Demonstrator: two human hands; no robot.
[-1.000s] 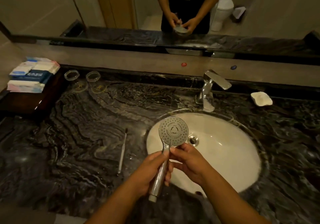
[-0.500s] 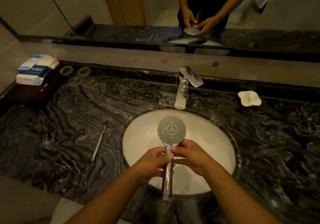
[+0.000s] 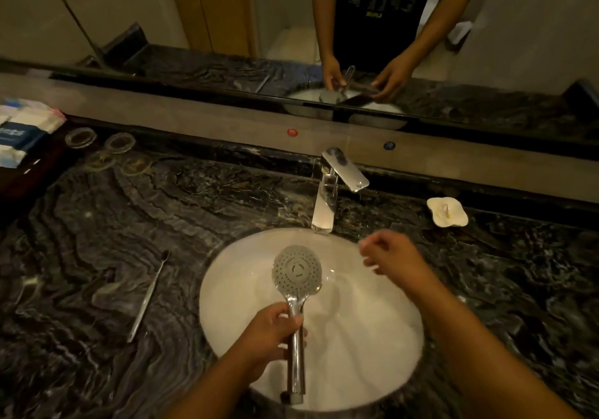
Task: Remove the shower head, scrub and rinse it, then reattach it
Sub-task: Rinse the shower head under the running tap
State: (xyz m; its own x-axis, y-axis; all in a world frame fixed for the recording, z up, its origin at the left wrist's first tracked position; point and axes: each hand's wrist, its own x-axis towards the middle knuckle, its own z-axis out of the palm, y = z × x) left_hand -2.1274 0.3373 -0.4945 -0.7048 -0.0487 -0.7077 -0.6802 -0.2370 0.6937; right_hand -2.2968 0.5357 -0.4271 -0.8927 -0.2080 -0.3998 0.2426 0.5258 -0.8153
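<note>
A chrome shower head with a round grey spray face is held upright over the white sink basin. My left hand is wrapped around its handle, just below the head. My right hand hovers above the basin's far right side, below the chrome faucet; its fingers are loosely curled and hold nothing. A toothbrush lies on the dark marble counter to the left of the basin.
A white soap dish sits right of the faucet. Two glass coasters and a stack of packets are at the back left. A mirror runs along the back wall and reflects a person's arms.
My right hand has let go of the shower head's handle and moved up and right toward the faucet. The left hand keeps its hold. The view has shifted closer to the sink.
</note>
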